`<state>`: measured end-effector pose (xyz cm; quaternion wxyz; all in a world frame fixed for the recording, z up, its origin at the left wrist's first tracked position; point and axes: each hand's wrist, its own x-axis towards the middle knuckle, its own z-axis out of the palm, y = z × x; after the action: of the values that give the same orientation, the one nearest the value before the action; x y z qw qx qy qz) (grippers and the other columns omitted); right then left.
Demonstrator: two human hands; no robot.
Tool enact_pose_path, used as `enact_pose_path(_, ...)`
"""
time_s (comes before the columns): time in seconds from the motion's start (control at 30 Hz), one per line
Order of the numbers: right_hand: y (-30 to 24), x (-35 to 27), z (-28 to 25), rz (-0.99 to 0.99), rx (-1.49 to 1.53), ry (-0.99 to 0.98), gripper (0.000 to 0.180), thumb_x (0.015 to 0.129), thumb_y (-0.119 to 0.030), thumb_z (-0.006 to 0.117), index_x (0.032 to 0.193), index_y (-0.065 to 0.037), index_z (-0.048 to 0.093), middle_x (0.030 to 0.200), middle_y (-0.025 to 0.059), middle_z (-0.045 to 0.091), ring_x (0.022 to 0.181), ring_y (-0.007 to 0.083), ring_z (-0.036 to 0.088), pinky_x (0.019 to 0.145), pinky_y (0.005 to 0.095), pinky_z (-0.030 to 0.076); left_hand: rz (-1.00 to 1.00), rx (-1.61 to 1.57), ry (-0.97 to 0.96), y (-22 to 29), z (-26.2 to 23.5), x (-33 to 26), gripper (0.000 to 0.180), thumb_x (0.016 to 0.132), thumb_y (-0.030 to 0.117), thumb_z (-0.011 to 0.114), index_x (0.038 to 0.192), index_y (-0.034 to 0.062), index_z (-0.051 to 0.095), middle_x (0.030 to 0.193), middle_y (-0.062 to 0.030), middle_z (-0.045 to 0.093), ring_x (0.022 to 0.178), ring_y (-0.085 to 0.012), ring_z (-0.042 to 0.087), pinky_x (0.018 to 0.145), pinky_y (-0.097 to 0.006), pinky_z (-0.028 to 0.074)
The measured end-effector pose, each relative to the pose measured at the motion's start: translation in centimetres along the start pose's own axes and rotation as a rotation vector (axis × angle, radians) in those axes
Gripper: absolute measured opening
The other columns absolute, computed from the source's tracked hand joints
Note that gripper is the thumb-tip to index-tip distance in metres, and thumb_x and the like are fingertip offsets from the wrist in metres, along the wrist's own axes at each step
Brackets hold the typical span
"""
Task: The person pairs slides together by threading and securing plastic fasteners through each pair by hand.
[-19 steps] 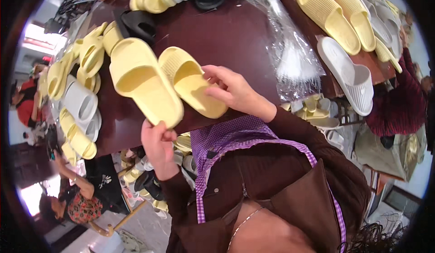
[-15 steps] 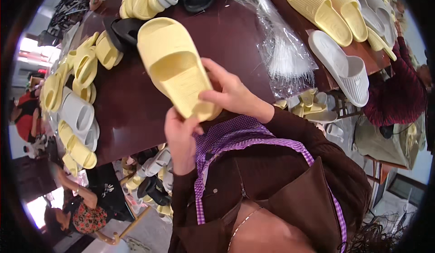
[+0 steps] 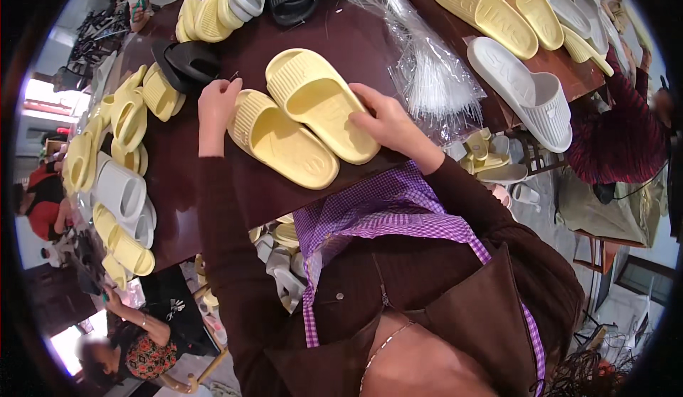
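Observation:
Two yellow slide sandals sit side by side in front of me at the table's near edge, soles down and slightly askew. My right hand (image 3: 384, 118) grips the outer side of the right yellow slide (image 3: 348, 123), thumb over its footbed. Beside the strap of the left yellow slide (image 3: 295, 159) is my left hand (image 3: 217, 105), its fingers pinched together. A tiny thin thing seems to show at those fingertips, too small to name. Right of the slides lies a clear plastic bag (image 3: 405, 34) with a bundle of thin white strands (image 3: 445, 87).
Yellow and grey slides (image 3: 128, 191) line the left side of the dark red table (image 3: 174, 205). Black slides (image 3: 186, 62) lie behind my left hand. A grey slide (image 3: 523, 91) and yellow slides (image 3: 484, 13) are at right. Other people (image 3: 146, 343) are around the table.
Where one yellow slide was held up in both hands, two now rest side by side lower down. My left hand has moved left and forward; my right hand has shifted right.

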<state>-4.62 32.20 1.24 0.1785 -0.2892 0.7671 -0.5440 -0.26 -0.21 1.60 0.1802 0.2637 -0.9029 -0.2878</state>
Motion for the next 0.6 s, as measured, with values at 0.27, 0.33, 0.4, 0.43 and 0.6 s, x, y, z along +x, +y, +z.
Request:
enact_pose_path(0.27, 2.3, -0.1, 0.8, -0.353, -0.305, 0.181, 0.038, 0.080, -0.008, 0.060, 0.116, 0.003, 0.054, 0.107, 0.0190, 0.060, 0.096, 0.0364, 0.058, 0.083, 0.0377, 0.048, 0.065, 0.219, -0.026, -2.4, 2.7, 2.5, 0.028, 0.080, 0.026, 0.063, 0.087, -0.0009, 0.067, 0.085, -0.0181, 0.067, 0.083, -0.0320, 0.064, 0.074, -0.038, 0.049)
enact_pose_path(0.33, 2.6, -0.2, 1.1, -0.434, -0.366, 0.255, 0.036, 0.080, -0.007, 0.061, 0.113, 0.003, 0.055, 0.107, 0.0185, 0.059, 0.097, 0.0373, 0.057, 0.084, 0.0385, 0.047, 0.120, 0.016, 0.117, -1.9, 2.1, 1.8, 0.026, 0.081, 0.023, 0.060, 0.086, -0.0017, 0.066, 0.081, -0.0157, 0.067, 0.078, -0.0270, 0.064, 0.071, -0.035, 0.049)
enact_pose_path(0.4, 2.6, -0.7, 0.6, -0.474, -0.350, 0.293, 0.031, 0.078, -0.005, 0.062, 0.108, 0.002, 0.058, 0.107, 0.0172, 0.059, 0.099, 0.0350, 0.056, 0.084, 0.0378, 0.047, 0.094, -0.247, 0.189, 0.7, 0.6, 0.3, 0.024, 0.082, 0.020, 0.059, 0.086, -0.0023, 0.065, 0.077, -0.0111, 0.065, 0.071, -0.0200, 0.060, 0.067, -0.032, 0.048)
enact_pose_path(0.43, 2.4, -1.2, 0.3, -0.496, -0.340, 0.309, 0.029, 0.077, -0.003, 0.062, 0.106, 0.002, 0.059, 0.107, 0.0165, 0.059, 0.099, 0.0339, 0.056, 0.084, 0.0375, 0.047, 0.060, -0.365, 0.236, 1.7, -1.0, -1.0, 0.023, 0.082, 0.019, 0.058, 0.086, -0.0023, 0.065, 0.076, -0.0085, 0.064, 0.068, -0.0164, 0.058, 0.065, -0.030, 0.047)
enact_pose_path(0.6, 1.5, -3.0, -1.5, -0.535, -0.346, 0.282, 0.024, 0.075, -0.001, 0.064, 0.099, 0.000, 0.062, 0.103, 0.0149, 0.060, 0.096, 0.0311, 0.057, 0.082, 0.0375, 0.048, 0.108, -0.385, 0.515, 1.2, -10.0, -9.6, 0.018, 0.086, 0.011, 0.057, 0.095, -0.0038, 0.059, 0.068, -0.0031, 0.052, 0.061, -0.0115, 0.047, 0.057, -0.022, 0.038)
